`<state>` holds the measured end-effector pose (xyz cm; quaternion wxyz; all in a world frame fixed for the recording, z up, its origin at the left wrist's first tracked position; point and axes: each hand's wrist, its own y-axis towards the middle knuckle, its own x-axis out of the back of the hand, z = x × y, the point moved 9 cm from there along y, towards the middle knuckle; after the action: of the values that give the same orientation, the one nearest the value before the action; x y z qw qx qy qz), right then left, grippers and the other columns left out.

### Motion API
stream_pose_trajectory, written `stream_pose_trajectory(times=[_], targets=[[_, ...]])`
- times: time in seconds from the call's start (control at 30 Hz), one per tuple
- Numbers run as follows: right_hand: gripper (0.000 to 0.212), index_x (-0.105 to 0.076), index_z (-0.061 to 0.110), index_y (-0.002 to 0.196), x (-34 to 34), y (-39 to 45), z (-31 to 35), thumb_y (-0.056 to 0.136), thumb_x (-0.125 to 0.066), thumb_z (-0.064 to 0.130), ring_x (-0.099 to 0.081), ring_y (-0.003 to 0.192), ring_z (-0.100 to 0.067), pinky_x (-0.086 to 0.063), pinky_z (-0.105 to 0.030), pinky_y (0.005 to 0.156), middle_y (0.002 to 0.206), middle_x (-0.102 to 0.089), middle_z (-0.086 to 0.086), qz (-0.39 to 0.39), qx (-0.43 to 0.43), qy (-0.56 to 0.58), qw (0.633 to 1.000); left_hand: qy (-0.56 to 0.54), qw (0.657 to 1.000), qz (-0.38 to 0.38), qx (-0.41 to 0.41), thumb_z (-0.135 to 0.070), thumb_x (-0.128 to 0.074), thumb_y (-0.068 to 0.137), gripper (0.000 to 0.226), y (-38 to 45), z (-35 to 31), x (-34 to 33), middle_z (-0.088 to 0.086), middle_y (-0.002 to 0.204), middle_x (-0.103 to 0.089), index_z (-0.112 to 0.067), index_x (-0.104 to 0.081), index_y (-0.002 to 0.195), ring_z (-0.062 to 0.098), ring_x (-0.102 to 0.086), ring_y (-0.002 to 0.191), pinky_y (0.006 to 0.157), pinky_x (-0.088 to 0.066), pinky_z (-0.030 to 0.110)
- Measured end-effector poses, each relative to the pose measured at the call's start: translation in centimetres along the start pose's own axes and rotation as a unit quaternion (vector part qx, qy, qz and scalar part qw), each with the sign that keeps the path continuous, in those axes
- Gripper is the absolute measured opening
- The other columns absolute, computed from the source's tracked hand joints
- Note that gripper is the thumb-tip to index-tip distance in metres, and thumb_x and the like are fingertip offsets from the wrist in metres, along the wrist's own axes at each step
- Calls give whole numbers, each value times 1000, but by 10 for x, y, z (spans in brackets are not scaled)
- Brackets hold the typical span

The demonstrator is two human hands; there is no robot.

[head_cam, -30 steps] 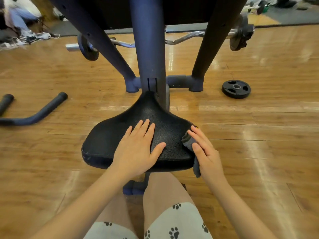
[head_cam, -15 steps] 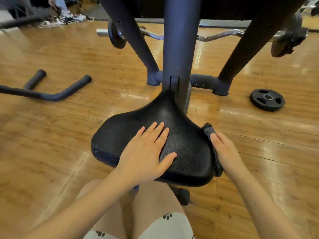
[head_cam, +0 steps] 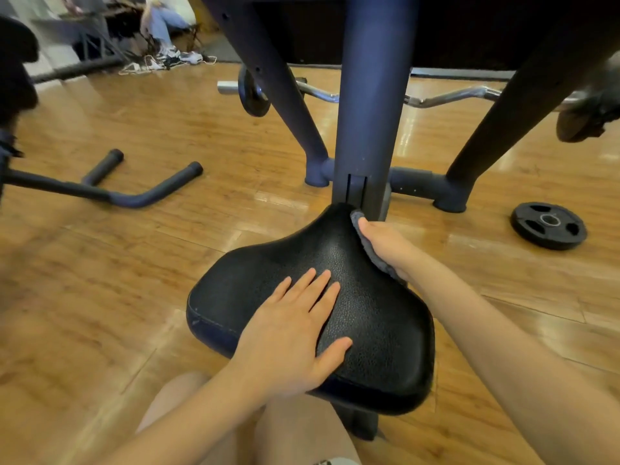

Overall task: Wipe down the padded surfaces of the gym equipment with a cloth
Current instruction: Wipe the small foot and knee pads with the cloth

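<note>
A black padded seat [head_cam: 375, 330] of a gym machine sits low in front of me, narrowing toward a dark blue upright post [head_cam: 372, 102]. My left hand [head_cam: 295, 333] lies flat on the middle of the pad, fingers straight and spread. My right hand [head_cam: 385, 246] presses a grey cloth [head_cam: 372, 253] against the seat's right edge, near the narrow far tip. The cloth is mostly hidden under that hand; only its rim shows along the pad's edge.
The machine's blue legs [head_cam: 432, 189] stand on the wooden floor behind the seat. A black weight plate [head_cam: 548, 224] lies at the right, a curl bar [head_cam: 436, 97] behind the post, a dark floor frame [head_cam: 134, 193] at the left. A person [head_cam: 167, 18] sits far back.
My right hand has slid the cloth forward along the seat's right edge, from the near side up to the narrow tip by the post. My left hand stays flat on the pad.
</note>
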<state>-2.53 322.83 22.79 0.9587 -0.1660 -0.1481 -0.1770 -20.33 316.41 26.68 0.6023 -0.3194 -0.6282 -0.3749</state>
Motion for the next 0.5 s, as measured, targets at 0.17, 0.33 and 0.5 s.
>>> stream_pose_trajectory(times=[0.17,0.33,0.5], targets=[[47,-39,16,136,-1,25,4,100,-27,44,-44,118,-16,-26,-34,111,126,-47,4,1,-2,64,998,-36,999,32,3,-61,-24,88,73,1,-2,6,1,155,-25,-18,-32,147,17,-18,144,117,-13,37],[28,-44,26,126,3,-21,-10,101,-34,31,-43,113,-8,-32,-17,94,116,-51,10,78,41,-71,994,-23,999,32,4,-63,-6,83,80,0,1,5,-3,159,2,-21,-5,152,13,8,146,115,8,30],[34,-50,11,127,13,-35,-2,101,-33,23,-47,107,-12,-35,-13,70,121,-54,-3,20,60,-98,993,-35,999,22,2,-64,-13,85,80,0,1,3,1,158,-13,-18,-19,150,17,-6,146,116,0,33]])
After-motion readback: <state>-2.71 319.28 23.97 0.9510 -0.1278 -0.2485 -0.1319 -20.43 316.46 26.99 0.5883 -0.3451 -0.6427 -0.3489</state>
